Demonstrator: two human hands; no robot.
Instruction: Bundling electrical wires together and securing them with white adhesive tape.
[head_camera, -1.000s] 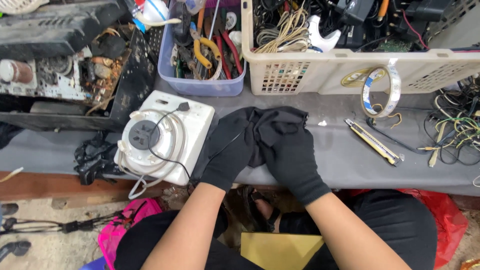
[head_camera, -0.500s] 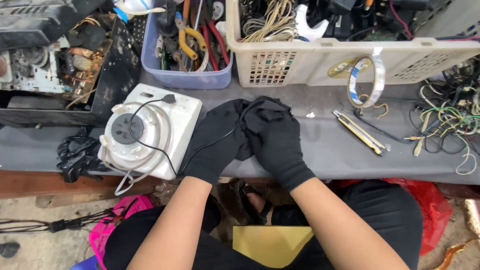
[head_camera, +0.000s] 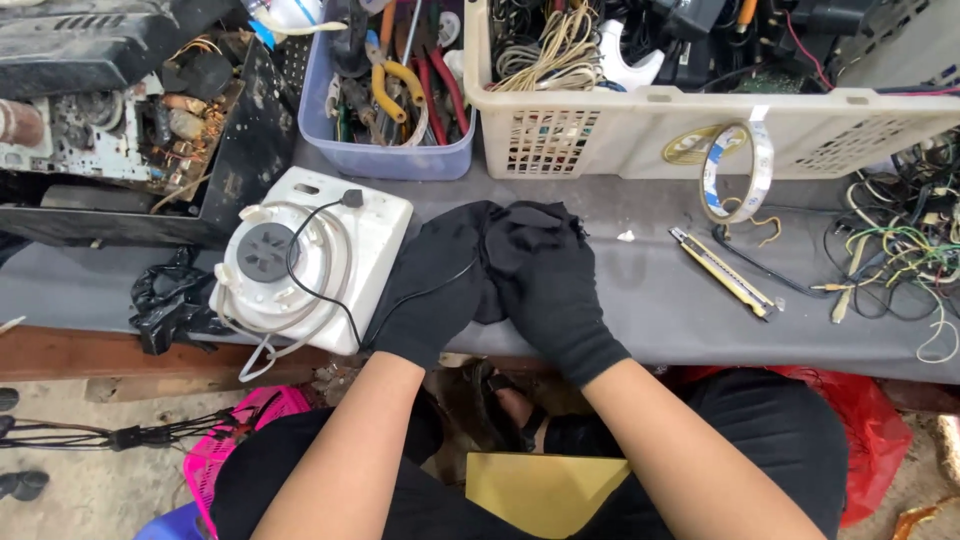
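Note:
Both my hands wear black gloves and rest together on the grey table (head_camera: 640, 300) near its front edge. My left hand (head_camera: 435, 285) lies beside a white round-faced appliance (head_camera: 375, 235), its fingertips tucked under my right hand (head_camera: 545, 275). A thin black wire (head_camera: 345, 315) runs from a plug on the appliance, loops over its front edge, crosses the back of my left glove and ends where the two hands meet. The fingers of my right hand curl over that spot, so the wire's end is hidden.
A cream basket of cables (head_camera: 640, 130) and a blue tub of pliers (head_camera: 385, 155) stand behind. An opened circuit chassis (head_camera: 120, 140) sits far left, with a black bag (head_camera: 170, 300) by it. A tape roll (head_camera: 735, 170), a utility knife (head_camera: 725, 270) and tangled wires (head_camera: 900, 260) lie right.
My hands stay pressed together in the same place by the appliance. Only the view has shifted slightly.

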